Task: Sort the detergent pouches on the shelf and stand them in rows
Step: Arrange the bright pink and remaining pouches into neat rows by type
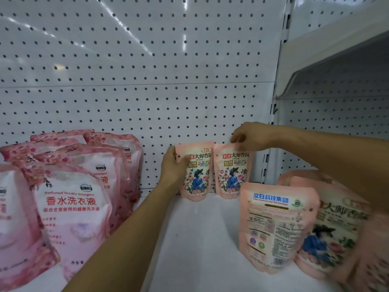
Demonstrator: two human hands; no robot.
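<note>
White pegboard back wall [147, 60], white shelf [200, 239] below it, second shelf bay off to the right. Two small pink pouches upright against the pegboard, side by side and just touching: left small pouch [196, 173], right small pouch [232, 171], both face out. Left hand [173, 165] grips the left edge of the left small pouch, thumb across the front, fingers curled behind. Right hand [250, 135] pinches the top seal of the right small pouch, fingers [236, 139] closed on the upper edge. More of the same design in front at right, still unsorted: back-facing pouch [275, 226] standing with its rear label showing, tilted pouch [332, 234] leaning behind and beside it, blurred at frame edge. Large pink pouches [71, 197] stacked in leaning rows at left, well apart from the small ones. Handling guess: soft film stand-up bags, liquid fill, light for the small size, glossy so likely a bit slippery; body deforms under squeeze, bottom gusset does the standing. Best holds look like the stiff top seal or the side seams, not the belly. Set down flat on the gusset and release gently, otherwise likely to slump or tip a neighbour. Back-facing pouch needs a turn to face out before joining the row.
</note>
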